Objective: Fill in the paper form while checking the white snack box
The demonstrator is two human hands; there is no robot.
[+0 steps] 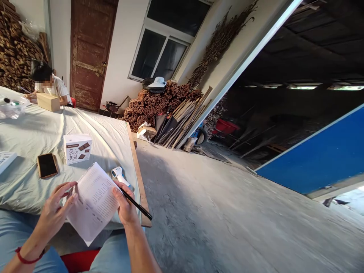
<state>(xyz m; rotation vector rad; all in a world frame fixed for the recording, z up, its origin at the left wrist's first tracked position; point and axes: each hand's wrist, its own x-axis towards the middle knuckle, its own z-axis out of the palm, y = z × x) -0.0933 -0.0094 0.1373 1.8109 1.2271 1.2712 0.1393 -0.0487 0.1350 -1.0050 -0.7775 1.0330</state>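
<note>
A printed paper (pixel 95 203), tilted and covered in small lines of text, is held up over the table's near edge. My left hand (pixel 58 206) pinches its left edge between thumb and fingers. At the other edge, my right hand (pixel 125 203) grips the paper, with a black pen (pixel 136 206) slanting out past the palm to the lower right. Just beyond the right hand lies a white infrared thermometer (pixel 121 175). A white box (pixel 77 149) marked "Super Meal" stands behind the paper. To its left a phone (pixel 47 165) rests with a dark screen.
A cream cloth covers the table (pixel 105 132); its bare wooden edge runs along the right. Across it sits a person (pixel 58 87) behind a cardboard box (pixel 48 102). A white box (pixel 6 161) lies at far left. Firewood (pixel 153 104) is stacked by the wall.
</note>
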